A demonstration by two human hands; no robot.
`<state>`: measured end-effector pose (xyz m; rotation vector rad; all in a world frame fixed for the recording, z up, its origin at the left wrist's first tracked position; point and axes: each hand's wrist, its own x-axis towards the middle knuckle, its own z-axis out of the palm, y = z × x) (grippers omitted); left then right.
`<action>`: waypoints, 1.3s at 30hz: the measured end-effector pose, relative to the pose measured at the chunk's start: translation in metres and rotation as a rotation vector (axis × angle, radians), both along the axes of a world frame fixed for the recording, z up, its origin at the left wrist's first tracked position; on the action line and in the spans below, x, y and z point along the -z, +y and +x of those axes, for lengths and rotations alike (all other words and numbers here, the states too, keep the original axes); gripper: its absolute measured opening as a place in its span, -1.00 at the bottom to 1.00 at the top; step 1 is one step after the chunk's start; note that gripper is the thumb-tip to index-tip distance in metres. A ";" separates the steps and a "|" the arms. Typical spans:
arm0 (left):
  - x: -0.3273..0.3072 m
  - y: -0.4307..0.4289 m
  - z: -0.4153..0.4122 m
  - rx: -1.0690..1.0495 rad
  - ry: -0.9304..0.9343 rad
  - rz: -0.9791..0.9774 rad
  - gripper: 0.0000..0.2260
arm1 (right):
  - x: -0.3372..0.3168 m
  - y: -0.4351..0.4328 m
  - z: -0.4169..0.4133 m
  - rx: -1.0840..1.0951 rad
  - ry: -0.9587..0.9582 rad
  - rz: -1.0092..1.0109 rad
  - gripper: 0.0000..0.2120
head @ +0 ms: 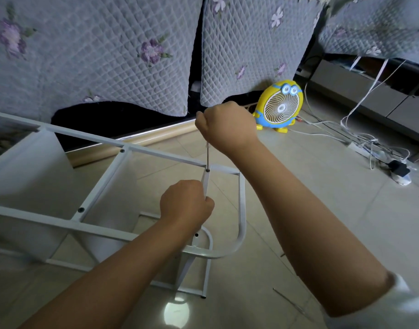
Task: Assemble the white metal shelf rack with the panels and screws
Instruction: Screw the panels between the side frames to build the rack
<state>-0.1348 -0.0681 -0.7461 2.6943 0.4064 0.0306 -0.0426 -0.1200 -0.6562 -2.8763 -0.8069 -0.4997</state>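
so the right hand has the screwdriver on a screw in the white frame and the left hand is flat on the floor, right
Not the left hand: the head view shows it gripping a bar of the white frame. The right hand does have the screwdriver on a screw.

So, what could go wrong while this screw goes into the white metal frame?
The thin metal screwdriver in the right hand may slip off the dark screw and jab the left hand, which grips the white bar just below it. The white metal rack frame rests on glossy floor tiles and might slide under the push.
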 end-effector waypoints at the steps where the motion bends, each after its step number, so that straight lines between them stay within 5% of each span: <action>1: 0.001 0.000 0.000 -0.002 0.003 -0.014 -0.81 | 0.002 0.003 0.002 -0.022 -0.025 -0.014 -0.56; 3: 0.003 0.001 0.000 -0.001 0.002 -0.037 -0.80 | 0.009 0.003 0.006 -0.130 -0.011 0.019 -0.63; 9: -0.002 0.001 -0.005 0.007 -0.029 -0.015 -0.74 | 0.022 -0.020 0.012 -0.257 0.530 0.804 -0.73; 15: -0.004 0.000 -0.008 0.006 -0.026 -0.026 -0.63 | 0.022 -0.028 0.004 -0.258 0.752 0.907 -0.72; 20: -0.002 0.000 -0.008 0.005 -0.042 -0.010 -0.62 | 0.017 -0.037 0.005 -0.363 0.663 0.638 -0.81; 34: 0.000 -0.001 -0.010 -0.002 -0.072 -0.001 -0.64 | 0.037 -0.028 0.019 -0.139 0.130 0.656 -0.57; 39: 0.001 -0.001 -0.009 -0.004 -0.094 -0.036 -0.64 | 0.040 -0.030 0.018 -0.196 0.137 0.678 -0.86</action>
